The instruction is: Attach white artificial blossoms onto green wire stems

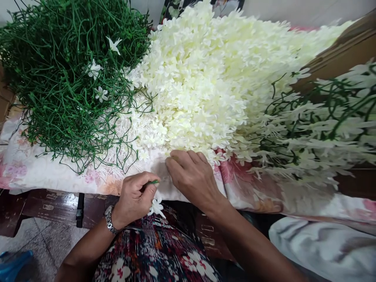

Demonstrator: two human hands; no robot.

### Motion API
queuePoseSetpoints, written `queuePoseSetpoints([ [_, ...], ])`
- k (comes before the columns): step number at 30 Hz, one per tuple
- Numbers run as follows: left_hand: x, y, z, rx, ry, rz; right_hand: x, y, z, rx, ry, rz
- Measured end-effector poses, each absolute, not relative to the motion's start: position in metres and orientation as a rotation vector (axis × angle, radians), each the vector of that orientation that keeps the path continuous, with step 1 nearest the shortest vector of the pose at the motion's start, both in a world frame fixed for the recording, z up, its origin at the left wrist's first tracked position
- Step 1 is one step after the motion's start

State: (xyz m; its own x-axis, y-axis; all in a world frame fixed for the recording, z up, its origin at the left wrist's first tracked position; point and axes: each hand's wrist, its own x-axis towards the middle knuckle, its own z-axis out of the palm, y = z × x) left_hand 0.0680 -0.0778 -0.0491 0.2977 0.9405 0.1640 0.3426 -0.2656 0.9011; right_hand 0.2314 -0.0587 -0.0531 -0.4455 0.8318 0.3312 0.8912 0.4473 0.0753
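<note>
My left hand (135, 197), with a metal watch on its wrist, is closed around a thin green stem (152, 182); a small white flower (156, 206) hangs below its fingers. My right hand (190, 174) rests knuckles up at the near edge of a big heap of loose cream-white flower heads (211, 78), its fingertips pinched together on something I cannot make out. A tangled pile of bare green stems (64, 74) lies to the left of the heap, with a few white flowers caught in it.
Everything lies on a floral cloth (44, 170) spread over a dark low table (47, 205). Finished sprays of white flowers on green stems (320, 125) lie at the right, by a brown cardboard box (346, 51). A white cloth (323, 250) sits at the lower right.
</note>
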Motion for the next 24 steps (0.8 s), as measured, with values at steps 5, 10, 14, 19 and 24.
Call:
queuePoseSetpoints([
  [5,0.068,-0.075,-0.053,1.738,1.230,0.986,0.240,-0.064,-0.059,-1.270,-2.384,-0.308],
  [10,0.072,-0.072,-0.055,1.742,1.277,0.960,0.244,-0.076,-0.063,-1.132,-2.279,-0.171],
  [14,0.077,-0.072,-0.057,1.748,1.254,0.931,0.243,-0.080,-0.067,-1.127,-2.142,-0.011],
  [19,0.081,-0.072,-0.060,1.683,1.279,0.893,0.242,-0.080,-0.066,-1.049,-2.111,0.046],
  [24,0.081,-0.070,-0.057,1.762,1.264,0.890,0.242,-0.080,-0.064,-1.014,-2.086,0.113],
])
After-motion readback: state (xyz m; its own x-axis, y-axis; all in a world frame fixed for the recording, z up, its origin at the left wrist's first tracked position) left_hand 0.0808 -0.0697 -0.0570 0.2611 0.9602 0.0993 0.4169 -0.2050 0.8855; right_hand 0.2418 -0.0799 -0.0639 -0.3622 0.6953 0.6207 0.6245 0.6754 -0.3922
